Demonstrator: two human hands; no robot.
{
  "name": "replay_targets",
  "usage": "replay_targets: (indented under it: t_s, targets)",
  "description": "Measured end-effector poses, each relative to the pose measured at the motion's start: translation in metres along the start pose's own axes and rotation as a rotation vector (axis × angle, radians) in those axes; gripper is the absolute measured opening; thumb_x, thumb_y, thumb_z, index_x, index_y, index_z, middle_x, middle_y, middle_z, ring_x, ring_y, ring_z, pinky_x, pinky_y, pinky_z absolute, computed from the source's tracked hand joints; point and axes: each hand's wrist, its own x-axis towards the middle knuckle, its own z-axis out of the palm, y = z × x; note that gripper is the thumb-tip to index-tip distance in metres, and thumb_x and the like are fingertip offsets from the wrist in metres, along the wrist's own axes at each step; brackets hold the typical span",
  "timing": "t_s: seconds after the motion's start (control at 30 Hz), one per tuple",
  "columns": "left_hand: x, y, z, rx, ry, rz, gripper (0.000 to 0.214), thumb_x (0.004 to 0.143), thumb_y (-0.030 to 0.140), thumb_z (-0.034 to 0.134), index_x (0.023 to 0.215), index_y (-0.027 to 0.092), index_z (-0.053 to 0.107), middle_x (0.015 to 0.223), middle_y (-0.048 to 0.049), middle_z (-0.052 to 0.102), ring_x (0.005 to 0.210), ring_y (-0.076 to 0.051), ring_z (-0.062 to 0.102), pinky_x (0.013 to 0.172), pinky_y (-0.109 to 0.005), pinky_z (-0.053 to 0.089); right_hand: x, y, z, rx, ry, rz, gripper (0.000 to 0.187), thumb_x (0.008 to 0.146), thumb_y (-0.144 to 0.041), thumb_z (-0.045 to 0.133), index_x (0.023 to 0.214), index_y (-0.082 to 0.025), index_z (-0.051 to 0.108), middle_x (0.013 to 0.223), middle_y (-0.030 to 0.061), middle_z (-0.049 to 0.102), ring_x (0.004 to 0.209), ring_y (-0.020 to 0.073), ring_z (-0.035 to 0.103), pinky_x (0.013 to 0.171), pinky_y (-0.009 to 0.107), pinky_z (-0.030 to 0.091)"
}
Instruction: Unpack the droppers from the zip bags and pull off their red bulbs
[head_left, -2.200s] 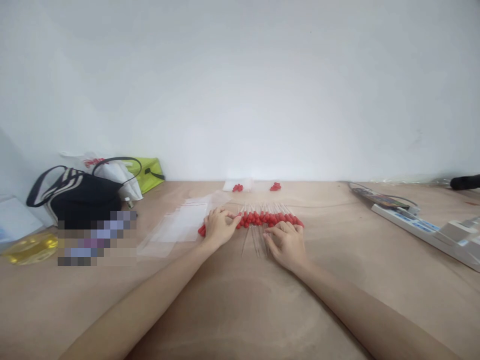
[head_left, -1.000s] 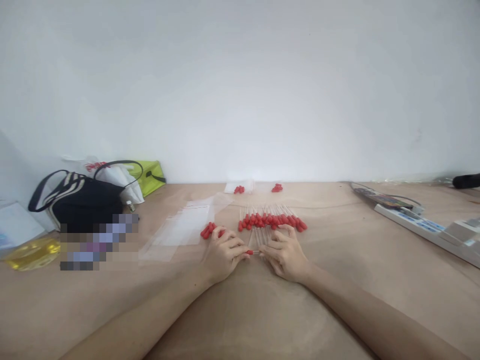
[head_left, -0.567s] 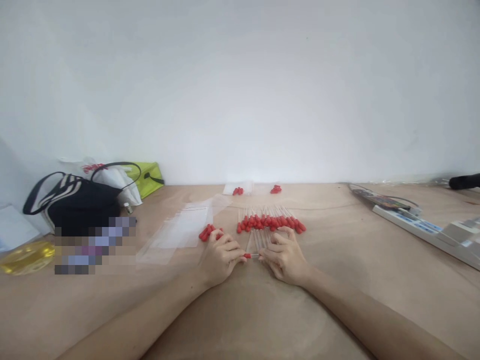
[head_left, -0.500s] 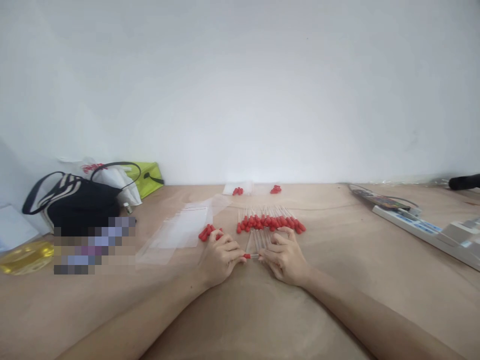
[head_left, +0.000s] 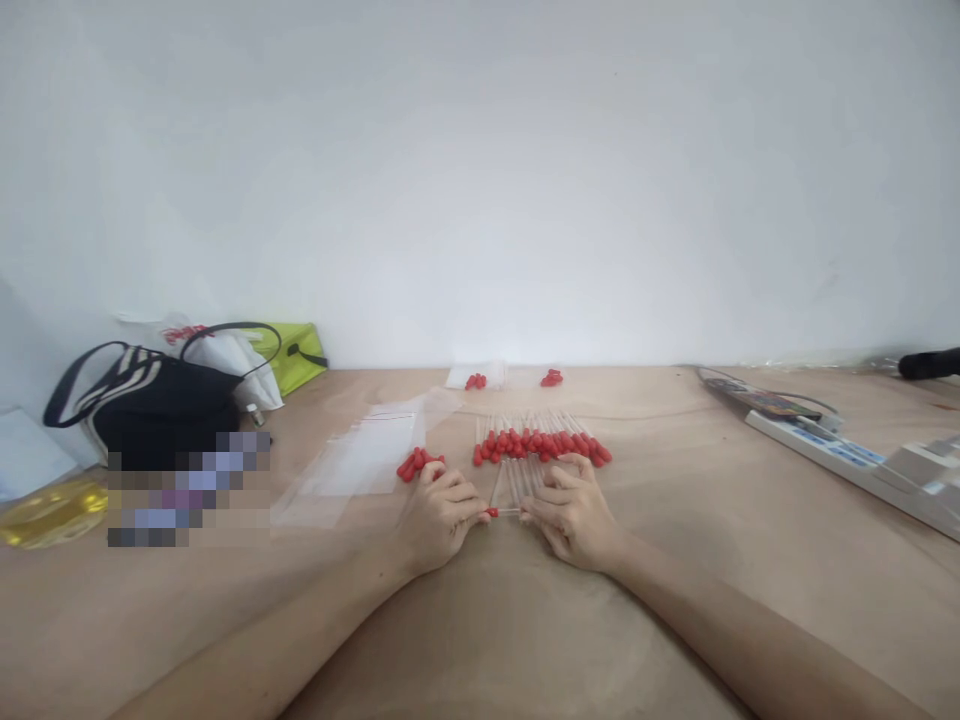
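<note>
My left hand [head_left: 444, 515] is closed, its thumb and fingertips pinching a small red rubber bulb [head_left: 493, 512]. From that bulb a thin clear tube [head_left: 511, 511] runs across to my right hand [head_left: 571, 512], whose fingertips grip its other end. Whether the tube sits inside the bulb I cannot tell. Between and behind my hands lie several loose clear tubes [head_left: 516, 482], partly covered by the right fingers. Just beyond them is a row of droppers [head_left: 536, 444], red bulbs toward me and clear stems toward the wall. Loose red bulbs [head_left: 415, 463] are heaped beside my left fingers.
Clear plastic bags [head_left: 360, 455] lie flat on the table at left. Two small groups of red bulbs [head_left: 475, 382] rest near the wall. A black bag [head_left: 165, 410] and a yellow bottle [head_left: 56, 513] are far left; a white power strip [head_left: 847, 465] is at right.
Both hands keep nearly the same position and grip. Slightly less of the red bulb shows beyond the left fingertips.
</note>
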Motion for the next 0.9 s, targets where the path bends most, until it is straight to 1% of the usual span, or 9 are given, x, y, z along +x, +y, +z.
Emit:
replay_targets:
  t_s: [0.1,0.2,0.3,0.4,0.5,0.6,0.7,0.8,0.9]
  targets:
    - [-0.006,-0.008,-0.004,0.027,0.031,-0.023,0.024,0.085,0.025,0.045,0.069,0.02,0.062,0.065,0.0013,0.063,0.064,-0.012,0.05,0.07,-0.033,0.031,-0.005,0.007,-0.005,0.0,0.003,0.037,0.021,0.082,-0.023,0.044,0.068,-0.02,0.06,0.051,-0.0021,0.053,0.065,0.0122,0.041,0.086,0.038,0.022]
    - [-0.017,-0.02,-0.011,0.012,0.1,-0.11,0.021,0.085,0.025,0.044,0.075,0.02,0.062,0.068,-0.0008,0.061,0.064,-0.012,0.052,0.064,-0.029,0.037,-0.014,0.02,-0.012,-0.012,0.014,0.162,0.025,0.085,-0.025,0.042,0.071,-0.021,0.062,0.057,-0.0006,0.058,0.066,0.0128,0.045,0.083,0.037,0.024]
    - [-0.022,-0.03,-0.018,-0.047,0.202,-0.239,0.021,0.086,0.025,0.041,0.088,0.019,0.061,0.079,-0.0035,0.059,0.074,-0.013,0.055,0.067,-0.025,0.044,-0.019,0.03,-0.012,0.015,0.061,0.302,0.023,0.085,-0.029,0.044,0.081,-0.023,0.065,0.062,-0.0007,0.062,0.064,0.0123,0.048,0.079,0.035,0.025]
    - [-0.02,-0.04,-0.022,0.005,0.312,-0.391,0.025,0.085,0.026,0.039,0.097,0.018,0.06,0.087,-0.0058,0.055,0.079,-0.015,0.055,0.071,-0.027,0.046,-0.016,0.032,-0.007,0.061,0.112,0.398,0.023,0.085,-0.03,0.044,0.087,-0.023,0.065,0.065,0.0002,0.064,0.065,0.0121,0.053,0.077,0.033,0.027]
    - [-0.019,-0.054,-0.025,0.026,0.33,-0.538,0.03,0.082,0.029,0.04,0.099,0.016,0.06,0.086,-0.0059,0.054,0.074,-0.015,0.055,0.066,-0.027,0.048,-0.007,0.03,-0.002,0.081,0.112,0.45,0.023,0.084,-0.026,0.043,0.091,-0.021,0.064,0.073,0.0016,0.066,0.067,0.0124,0.055,0.074,0.031,0.028]
    - [-0.02,-0.067,-0.025,-0.027,0.312,-0.672,0.033,0.077,0.035,0.044,0.099,0.015,0.058,0.08,-0.0039,0.056,0.065,-0.013,0.054,0.061,-0.026,0.048,0.004,0.024,0.001,0.064,0.109,0.441,0.02,0.082,-0.024,0.046,0.085,-0.022,0.065,0.072,0.001,0.067,0.064,0.0118,0.055,0.072,0.03,0.028]
    - [-0.021,-0.072,-0.025,-0.036,0.285,-0.759,0.033,0.072,0.039,0.05,0.094,0.016,0.057,0.075,-0.0024,0.059,0.063,-0.014,0.054,0.056,-0.025,0.046,0.016,0.015,0.005,-0.008,0.105,0.358,0.019,0.081,-0.021,0.046,0.08,-0.021,0.065,0.061,-0.0005,0.064,0.059,0.0111,0.051,0.07,0.03,0.026]
    - [-0.021,-0.07,-0.024,-0.02,0.222,-0.783,0.03,0.071,0.041,0.05,0.087,0.017,0.058,0.076,-0.0028,0.062,0.068,-0.015,0.056,0.058,-0.026,0.046,0.024,0.006,0.013,-0.147,0.096,0.247,0.019,0.079,-0.016,0.046,0.07,-0.019,0.063,0.055,0.0001,0.061,0.058,0.0122,0.047,0.068,0.031,0.023]
    - [-0.022,-0.069,-0.023,-0.042,0.156,-0.762,0.028,0.071,0.042,0.051,0.082,0.018,0.058,0.08,-0.0035,0.064,0.073,-0.017,0.058,0.065,-0.028,0.047,0.027,0.0,0.023,-0.247,0.07,0.186,0.021,0.075,-0.014,0.048,0.056,-0.017,0.057,0.052,0.0009,0.058,0.059,0.0126,0.043,0.067,0.033,0.021]
